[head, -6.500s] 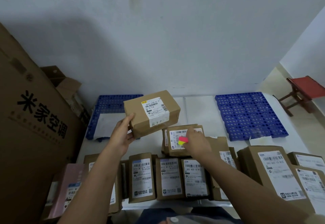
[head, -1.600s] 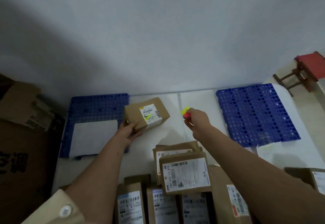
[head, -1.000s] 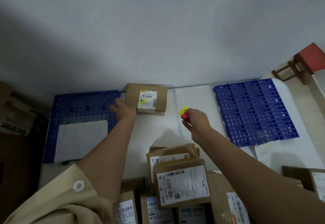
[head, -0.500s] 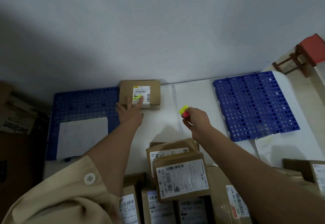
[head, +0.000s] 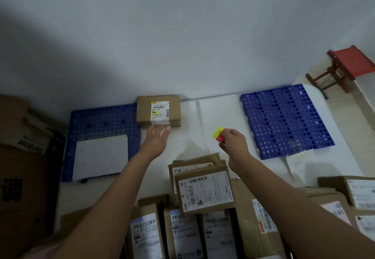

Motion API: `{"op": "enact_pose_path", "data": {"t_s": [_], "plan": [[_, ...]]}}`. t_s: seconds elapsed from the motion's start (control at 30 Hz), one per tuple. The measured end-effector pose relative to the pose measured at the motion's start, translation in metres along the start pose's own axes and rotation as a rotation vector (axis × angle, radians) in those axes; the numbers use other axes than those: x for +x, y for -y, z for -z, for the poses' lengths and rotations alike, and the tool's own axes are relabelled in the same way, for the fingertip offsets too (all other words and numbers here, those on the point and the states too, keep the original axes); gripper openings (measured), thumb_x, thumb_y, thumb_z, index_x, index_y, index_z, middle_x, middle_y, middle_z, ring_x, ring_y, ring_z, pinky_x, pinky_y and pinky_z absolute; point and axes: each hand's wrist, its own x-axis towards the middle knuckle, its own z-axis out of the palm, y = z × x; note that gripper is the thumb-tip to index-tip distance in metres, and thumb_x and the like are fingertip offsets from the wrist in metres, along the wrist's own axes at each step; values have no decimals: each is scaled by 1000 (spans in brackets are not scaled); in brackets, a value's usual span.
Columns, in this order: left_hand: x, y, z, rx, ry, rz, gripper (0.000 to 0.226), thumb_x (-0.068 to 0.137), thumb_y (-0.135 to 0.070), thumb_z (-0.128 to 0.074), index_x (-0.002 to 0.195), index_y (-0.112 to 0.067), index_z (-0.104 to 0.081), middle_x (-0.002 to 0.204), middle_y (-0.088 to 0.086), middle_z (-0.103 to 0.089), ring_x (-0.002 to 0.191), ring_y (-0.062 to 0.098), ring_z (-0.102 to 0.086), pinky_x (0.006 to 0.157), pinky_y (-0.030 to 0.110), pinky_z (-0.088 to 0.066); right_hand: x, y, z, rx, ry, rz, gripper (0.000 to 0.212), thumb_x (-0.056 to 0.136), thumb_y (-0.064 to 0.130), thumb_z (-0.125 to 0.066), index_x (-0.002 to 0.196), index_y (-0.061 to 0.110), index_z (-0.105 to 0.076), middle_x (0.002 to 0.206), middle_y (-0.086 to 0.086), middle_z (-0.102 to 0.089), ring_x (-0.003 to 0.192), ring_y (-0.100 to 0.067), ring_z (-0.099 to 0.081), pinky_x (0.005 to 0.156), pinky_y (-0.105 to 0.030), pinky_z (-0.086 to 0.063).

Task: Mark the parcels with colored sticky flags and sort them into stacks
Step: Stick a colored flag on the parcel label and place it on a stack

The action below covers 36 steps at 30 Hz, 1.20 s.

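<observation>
Lying flat at the counter's (head: 188, 137) far edge, the flagged parcel (head: 158, 110) sits at twelve o'clock of the open left hand (head: 157, 139), fingertips just short, while the right hand (head: 233, 143) pinches the sticky flags (head: 218, 133).

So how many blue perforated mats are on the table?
2. One blue mat lies at the left with a white sheet on it; the other mat lies at the right, bare. None seem hidden.
</observation>
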Motion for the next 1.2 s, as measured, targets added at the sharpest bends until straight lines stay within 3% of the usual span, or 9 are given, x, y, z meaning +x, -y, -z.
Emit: {"op": "enact_pose_path", "data": {"t_s": [0.07, 0.2, 0.43, 0.6, 0.83, 0.9, 1.0, 1.07, 1.2], "plan": [[-26, 2, 1, -37, 40, 53, 72, 96, -67, -20, 146, -20, -42, 153, 13, -36, 137, 31, -40, 114, 49, -32, -9, -6, 8, -12, -9, 10, 17, 93, 9, -49, 83, 12, -62, 80, -2, -60, 80, -17, -55, 90, -37, -51], [-73, 1, 6, -109, 87, 87, 73, 98, -64, -19, 143, -14, -47, 148, 9, -46, 128, 29, -50, 110, 48, -39, -31, -22, 21, 43, -37, -3, 14, 91, 9, -52, 80, 12, -61, 76, -3, -59, 79, -19, -52, 83, -38, -51], [-137, 3, 6, -171, 283, 304, 81, 93, -72, -26, 125, -6, -59, 119, 17, -63, 87, 27, -72, 81, 37, -61, -58, -38, 32, 118, -26, -3, 14, 84, 9, -58, 72, 13, -61, 71, -1, -61, 79, -17, -57, 77, -36, -46], [-167, 4, -10, -522, 497, 338, 75, 93, -67, -39, 135, -5, -45, 116, 31, -62, 89, 36, -73, 78, 40, -61, -73, -42, 30, 162, 39, -22, 11, 82, 8, -59, 72, 12, -60, 74, -5, -61, 79, -21, -56, 69, -36, -44], [-165, 11, 5, -470, 275, 169, 65, 95, -66, -37, 133, -17, -56, 119, 11, -66, 107, 20, -64, 98, 38, -52, -82, -36, 17, 14, 24, 59, 14, 75, 15, -55, 64, 17, -63, 73, -4, -64, 77, -26, -58, 71, -41, -48], [-166, 8, 9, -465, 198, 132, 60, 96, -65, -36, 135, -22, -55, 133, 2, -58, 121, 19, -53, 107, 45, -42, -85, -37, 13, -25, 22, 63, 14, 81, 12, -54, 70, 15, -63, 71, -3, -62, 75, -26, -56, 71, -41, -49], [-170, 1, 9, -433, 230, 90, 57, 95, -65, -39, 145, -36, -42, 154, -4, -34, 141, 31, -32, 111, 60, -30, -89, -43, 8, -57, 30, 40, 14, 83, 8, -54, 74, 10, -64, 76, -8, -64, 79, -28, -58, 80, -45, -53], [-175, -1, 6, -445, 303, 74, 54, 96, -60, -44, 147, -46, -32, 154, 0, -32, 137, 36, -35, 107, 61, -34, -91, -47, 7, -34, 47, -5, 13, 82, 4, -53, 74, 8, -64, 77, -11, -64, 78, -29, -59, 74, -44, -53], [-174, 4, -1, -545, 360, -7, 54, 98, -41, -54, 146, -46, -31, 128, 2, -60, 108, 20, -62, 88, 36, -56, -92, -47, 8, -11, 92, -57, 17, 80, 0, -56, 65, 5, -61, 68, -9, -61, 69, -28, -57, 68, -38, -50]]}}
